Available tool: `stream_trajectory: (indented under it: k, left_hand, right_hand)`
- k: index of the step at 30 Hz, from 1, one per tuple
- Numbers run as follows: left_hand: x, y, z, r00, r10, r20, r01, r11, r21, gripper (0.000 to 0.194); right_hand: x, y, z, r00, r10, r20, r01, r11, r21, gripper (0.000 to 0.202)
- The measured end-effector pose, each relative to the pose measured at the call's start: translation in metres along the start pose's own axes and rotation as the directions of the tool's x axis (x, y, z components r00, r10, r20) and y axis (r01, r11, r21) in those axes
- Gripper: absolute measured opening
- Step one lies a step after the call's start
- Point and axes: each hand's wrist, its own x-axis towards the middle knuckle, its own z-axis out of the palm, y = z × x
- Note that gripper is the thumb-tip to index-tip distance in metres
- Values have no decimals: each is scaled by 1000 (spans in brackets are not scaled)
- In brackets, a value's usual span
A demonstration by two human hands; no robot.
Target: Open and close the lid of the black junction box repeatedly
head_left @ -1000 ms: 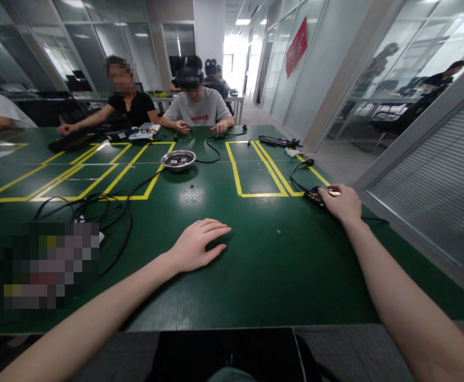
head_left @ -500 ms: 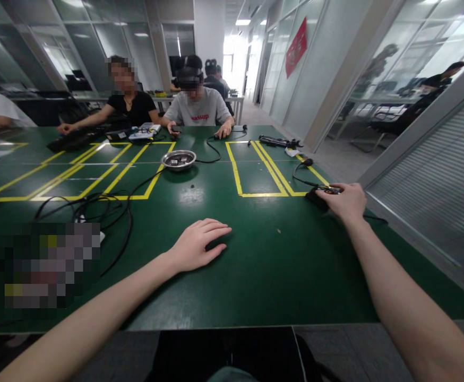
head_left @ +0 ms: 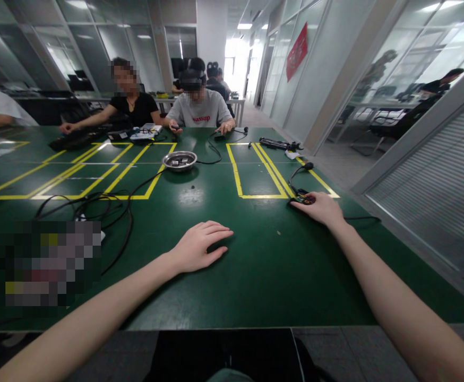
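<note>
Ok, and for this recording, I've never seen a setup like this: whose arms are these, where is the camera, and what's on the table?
There is no robot: the bare arms belong to a person wearing a camera on the head, so every picture looks forward and down from there. The left hand rests palm down on the green table, holding nothing visible. The right hand grips a small dark gadget; what it is, I cannot tell. Beyond are yellow tape outlines, a metal bowl with small parts in it and a black folded stand. Black cables lie at left, near a pixelated patch. The people across the table are others, not the wearer.
</note>
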Motion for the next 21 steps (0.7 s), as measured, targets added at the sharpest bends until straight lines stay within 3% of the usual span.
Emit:
stream_trajectory:
  k: [2,5,8,11,13,16,21]
  left_hand:
    - [0,0,1,1000,-1,2,1,1000,5,34]
    - [1,-1,1,1000,-19,-10,19,1000,18,35]
    - [1,-2,0,998,-43,-47,45,999,26,40]
    - [1,-2,-3,999,-28,-46,28,1000,-10,40]
    - [1,-2,-6,1000,10,0,-10,998,-62,35]
    - [0,-2,-7,998,37,40,-33,994,-107,29]
    - [-2,-2,-4,999,40,-23,-41,999,-35,17]
  right_hand:
    - [-14,-34,1,995,-60,80,60,998,-5,52]
    - [-46,-86,4,936,-316,157,297,945,135,47]
    - [-84,-127,3,787,-581,209,517,805,293,54]
    - [-118,-151,-2,598,-762,248,634,639,435,62]
    - [-131,-159,-6,538,-801,265,654,594,469,63]
    - [-137,-162,-10,533,-797,285,656,602,456,64]
    - [-128,-160,-10,568,-790,233,666,607,434,63]
